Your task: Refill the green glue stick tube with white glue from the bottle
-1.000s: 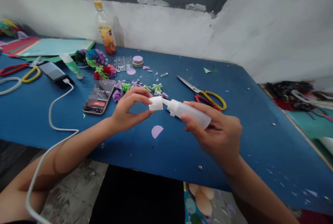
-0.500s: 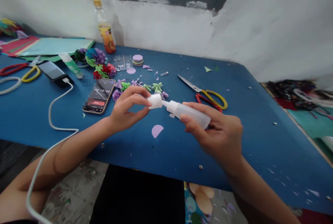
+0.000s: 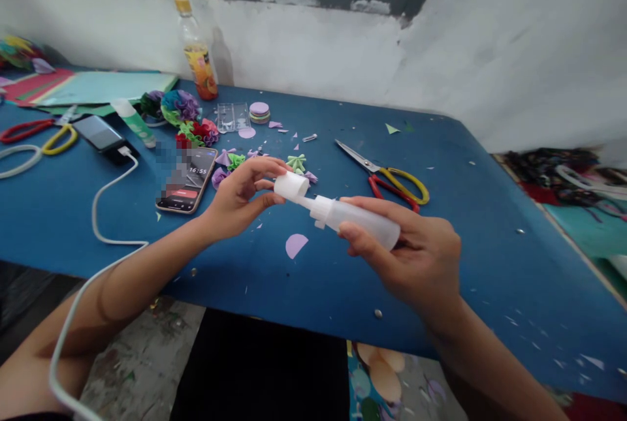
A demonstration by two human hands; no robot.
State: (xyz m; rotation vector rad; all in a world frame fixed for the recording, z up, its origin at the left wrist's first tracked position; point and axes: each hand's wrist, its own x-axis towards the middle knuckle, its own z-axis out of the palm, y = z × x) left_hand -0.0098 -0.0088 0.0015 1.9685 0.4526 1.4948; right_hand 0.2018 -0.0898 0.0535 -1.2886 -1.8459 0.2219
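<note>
Head view: right hand (image 3: 416, 258) grips glue bottle (image 3: 362, 220); left hand (image 3: 240, 199) pinches its cap (image 3: 291, 186).

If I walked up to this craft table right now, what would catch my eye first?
Front and centre, the right hand grips a white squeeze bottle above the blue table, while the left hand pinches its cap. Behind them lie small folded paper flowers and yellow-handled scissors; a lit phone lies to the left.

Bare forearms, no sleeves, bare hands (image 3: 235, 202)
</note>
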